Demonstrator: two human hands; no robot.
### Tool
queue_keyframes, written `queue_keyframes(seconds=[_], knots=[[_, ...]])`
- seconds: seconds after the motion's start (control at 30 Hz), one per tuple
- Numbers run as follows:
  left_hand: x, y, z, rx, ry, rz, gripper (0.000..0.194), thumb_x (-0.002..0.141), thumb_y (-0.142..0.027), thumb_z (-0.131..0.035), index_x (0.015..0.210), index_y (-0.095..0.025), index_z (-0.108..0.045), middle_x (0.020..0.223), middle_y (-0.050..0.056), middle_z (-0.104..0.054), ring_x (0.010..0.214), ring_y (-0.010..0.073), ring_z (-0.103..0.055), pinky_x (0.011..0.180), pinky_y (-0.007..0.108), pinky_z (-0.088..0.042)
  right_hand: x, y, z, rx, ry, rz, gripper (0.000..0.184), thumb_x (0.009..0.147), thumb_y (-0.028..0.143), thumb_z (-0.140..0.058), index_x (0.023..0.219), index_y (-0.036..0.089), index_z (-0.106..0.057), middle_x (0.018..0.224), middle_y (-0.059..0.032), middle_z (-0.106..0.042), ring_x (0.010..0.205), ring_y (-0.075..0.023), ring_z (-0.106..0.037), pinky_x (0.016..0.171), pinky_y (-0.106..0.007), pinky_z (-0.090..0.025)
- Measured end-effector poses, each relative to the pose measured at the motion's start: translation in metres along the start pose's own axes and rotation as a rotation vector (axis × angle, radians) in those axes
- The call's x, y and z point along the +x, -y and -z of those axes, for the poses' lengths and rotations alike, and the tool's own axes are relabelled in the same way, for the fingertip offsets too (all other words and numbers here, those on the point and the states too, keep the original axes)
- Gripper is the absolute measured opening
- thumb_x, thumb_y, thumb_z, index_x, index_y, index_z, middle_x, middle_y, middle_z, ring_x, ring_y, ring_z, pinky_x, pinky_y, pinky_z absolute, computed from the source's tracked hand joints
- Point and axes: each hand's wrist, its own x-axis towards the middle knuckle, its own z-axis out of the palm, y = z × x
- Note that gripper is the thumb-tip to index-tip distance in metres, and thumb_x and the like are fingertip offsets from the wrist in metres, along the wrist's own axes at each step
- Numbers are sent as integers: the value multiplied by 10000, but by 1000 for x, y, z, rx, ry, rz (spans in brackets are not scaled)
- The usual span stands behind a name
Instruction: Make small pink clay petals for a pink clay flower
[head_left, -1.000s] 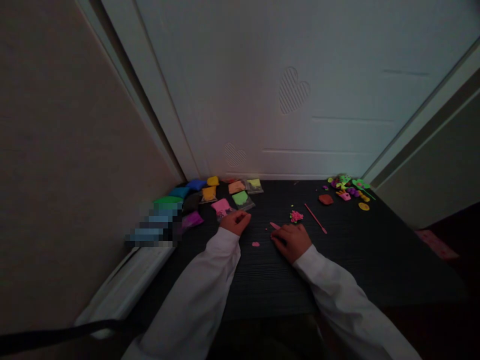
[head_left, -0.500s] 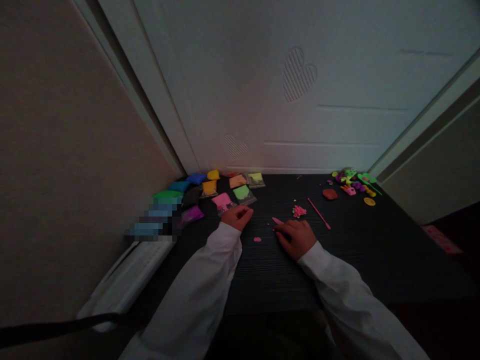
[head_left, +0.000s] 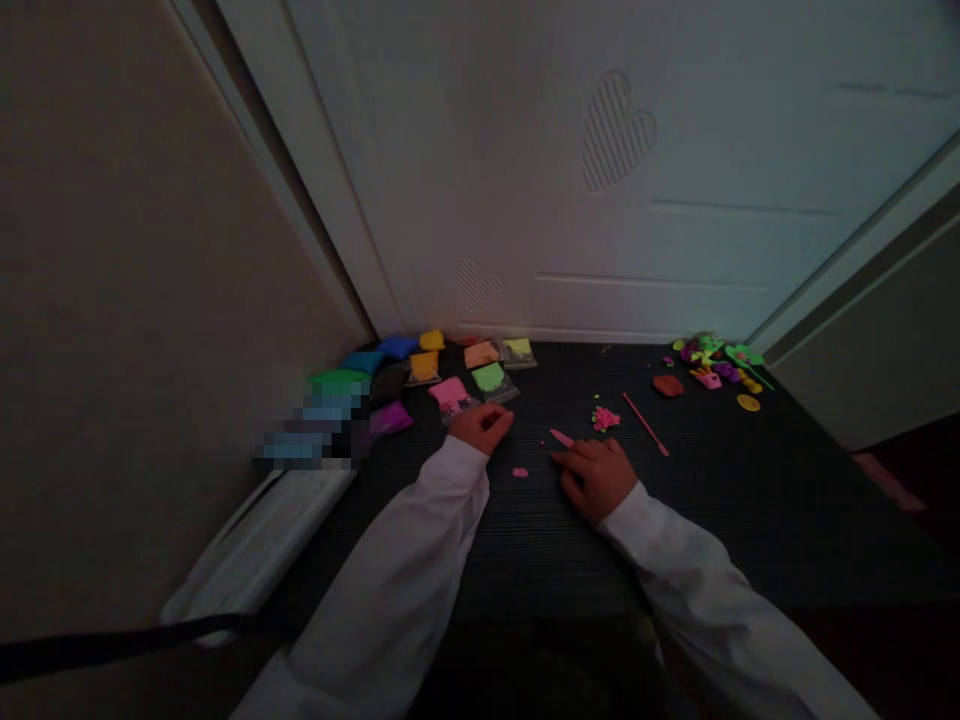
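My left hand (head_left: pixel 481 428) rests above the dark table with curled fingers and the thumb drawn in against them. Whatever is between them, if anything, is too small or hidden to make out. Just behind it lies a bag of pink clay (head_left: pixel 450 394). Palm down, my right hand (head_left: pixel 598 478) has its index finger stretched out to the table top. A pink modelling knife (head_left: pixel 561 438) lies beside its fingers, partly covered by them. Between the hands are a flat pink clay piece (head_left: pixel 520 472) and a tiny pink bit (head_left: pixel 542 442). Beyond the right hand sits a pink clay cluster (head_left: pixel 604 419).
Bags of coloured clay, such as the green one (head_left: pixel 491 379), line the back left. A pink stick tool (head_left: pixel 645 424) lies right of the cluster. Farther right are a red clay lump (head_left: pixel 667 386), a yellow disc (head_left: pixel 748 402) and several colourful pieces (head_left: pixel 709 350). A white door stands behind.
The view has shifted slightly, so everything appears a little farther right and higher. A small pink bit at my right fingertip no longer shows clearly. Both hands keep nearly the same pose.
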Motion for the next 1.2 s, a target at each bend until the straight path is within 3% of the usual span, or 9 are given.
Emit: queue_keyframes(seconds=[1.2], knots=[[-2, -3, 0, 22, -1, 2, 237, 653, -369, -451, 627, -169, -577, 492, -31, -504, 468, 83, -440, 453, 190, -335, -2, 10, 5, -140, 52, -46, 285, 748, 281, -357, 984, 248, -514, 948, -49, -538, 831, -194, -408, 687, -334, -221]])
